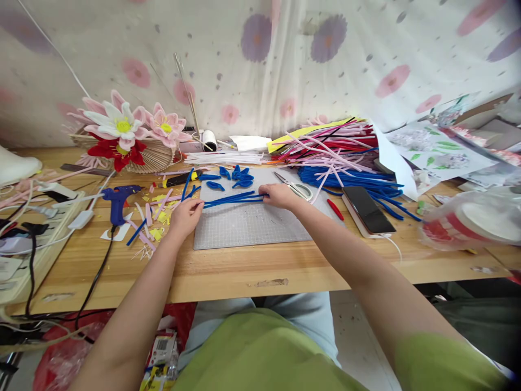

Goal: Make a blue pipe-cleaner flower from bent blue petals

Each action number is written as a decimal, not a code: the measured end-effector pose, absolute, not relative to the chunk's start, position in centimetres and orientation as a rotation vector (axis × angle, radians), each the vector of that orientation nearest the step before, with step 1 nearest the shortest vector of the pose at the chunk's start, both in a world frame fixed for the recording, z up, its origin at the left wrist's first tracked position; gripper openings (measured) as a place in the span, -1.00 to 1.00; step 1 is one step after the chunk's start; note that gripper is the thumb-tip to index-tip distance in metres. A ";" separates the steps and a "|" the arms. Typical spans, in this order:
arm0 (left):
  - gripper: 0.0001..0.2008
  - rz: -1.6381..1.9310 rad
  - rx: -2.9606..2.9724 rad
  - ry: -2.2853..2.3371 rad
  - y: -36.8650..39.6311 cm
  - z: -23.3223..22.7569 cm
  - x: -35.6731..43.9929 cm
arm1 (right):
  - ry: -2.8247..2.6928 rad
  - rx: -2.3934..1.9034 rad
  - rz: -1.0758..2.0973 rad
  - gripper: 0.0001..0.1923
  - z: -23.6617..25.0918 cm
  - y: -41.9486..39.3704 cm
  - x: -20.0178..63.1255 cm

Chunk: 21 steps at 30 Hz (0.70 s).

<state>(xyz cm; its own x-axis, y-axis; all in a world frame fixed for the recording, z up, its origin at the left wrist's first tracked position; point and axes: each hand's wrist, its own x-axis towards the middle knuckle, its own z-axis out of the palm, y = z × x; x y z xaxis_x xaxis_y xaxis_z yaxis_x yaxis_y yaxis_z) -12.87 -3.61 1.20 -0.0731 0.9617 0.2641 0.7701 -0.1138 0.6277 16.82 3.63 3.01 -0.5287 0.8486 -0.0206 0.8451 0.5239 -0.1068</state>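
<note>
Several blue pipe cleaners stretch side by side above the grey cutting mat. My left hand pinches their left ends at the mat's left edge. Their right ends are in the closed fingers of my right hand, over the middle of the mat. Just beyond, folded blue pipe-cleaner petals lie on the mat's far part. White-handled scissors rest to the right of my right hand, blades pointing away and left.
A blue glue gun, scraps and a power strip lie left. Pipe-cleaner flowers stand behind. Blue pipe cleaners, a red-handled tool, a phone and a bagged tub sit right.
</note>
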 end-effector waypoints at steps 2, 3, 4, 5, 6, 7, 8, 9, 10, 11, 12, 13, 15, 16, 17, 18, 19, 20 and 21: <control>-0.67 0.872 1.864 1.996 -3.6 1.4 -12.9 | -2.665 -1.533 0.186 -0.75 3.2 3.5 17.1; -0.68 0.814 1.845 2.050 -3.6 1.5 -12.9 | -2.628 -1.536 0.208 -0.75 3.3 3.4 17.3; -0.69 0.756 1.841 2.089 -3.7 1.6 -12.9 | -2.577 -1.531 0.239 -0.77 3.4 3.4 17.5; -0.71 0.696 1.856 2.104 -3.7 1.6 -13.0 | -2.512 -1.520 0.288 -0.79 3.4 3.5 17.8; -0.73 0.640 1.889 2.095 -3.8 1.7 -13.1 | -2.431 -1.503 0.358 -0.80 3.4 3.7 18.1; -0.75 0.591 1.936 2.066 -3.8 1.7 -13.1 | -2.328 -1.483 0.450 -0.82 3.4 3.9 18.4; -0.77 0.555 1.990 2.026 -3.8 1.7 -13.2 | -2.212 -1.456 0.549 -0.82 3.5 4.2 18.7; -0.78 0.532 2.040 1.994 -3.8 1.8 -13.3 | -2.093 -1.425 0.640 -0.82 3.6 4.5 19.0; -0.79 0.516 2.080 1.978 -3.7 1.9 -13.4 | -1.988 -1.397 0.703 -0.82 3.7 4.8 19.2; -0.80 0.500 2.107 1.978 -3.6 2.0 -13.5 | -1.907 -1.378 0.725 -0.82 3.9 5.1 19.5; -0.81 0.481 2.124 1.986 -3.5 2.2 -13.6 | -1.857 -1.372 0.703 -0.81 4.2 5.3 19.7; -0.82 0.461 2.138 1.989 -3.4 2.4 -13.7 | -1.839 -1.379 0.653 -0.81 4.5 5.4 20.0; -0.85 0.436 2.179 1.951 -3.1 2.9 -13.9 | -1.874 -1.422 0.550 -0.80 5.0 5.3 20.3; -0.84 0.460 2.203 1.925 -3.0 3.2 -13.9 | -1.915 -1.442 0.535 -0.80 5.2 5.1 20.4; -0.78 0.522 2.223 1.913 -2.9 3.5 -13.8 | -1.966 -1.456 0.549 -0.81 5.3 4.9 20.4; -0.69 0.617 2.242 1.912 -2.8 3.8 -13.7 | -2.021 -1.460 0.584 -0.83 5.4 4.5 20.3; -0.60 0.731 2.259 1.914 -2.7 4.2 -13.3 | -2.071 -1.457 0.628 -0.84 5.3 4.2 20.1; -0.55 0.852 2.277 1.908 -2.7 4.5 -12.9 | -2.116 -1.444 0.669 -0.86 5.2 3.9 19.8; -0.54 0.916 2.326 1.862 -2.7 4.7 -12.3 | -2.155 -1.424 0.701 -0.86 5.1 3.6 19.5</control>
<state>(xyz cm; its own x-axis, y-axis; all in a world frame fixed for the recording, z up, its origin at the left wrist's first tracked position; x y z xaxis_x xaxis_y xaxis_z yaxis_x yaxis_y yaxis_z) -12.30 -2.65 4.74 0.1135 0.8986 0.4238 0.8842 -0.2859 0.3694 19.46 3.55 5.10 -0.3578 0.9288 0.0967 0.6940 0.3338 -0.6379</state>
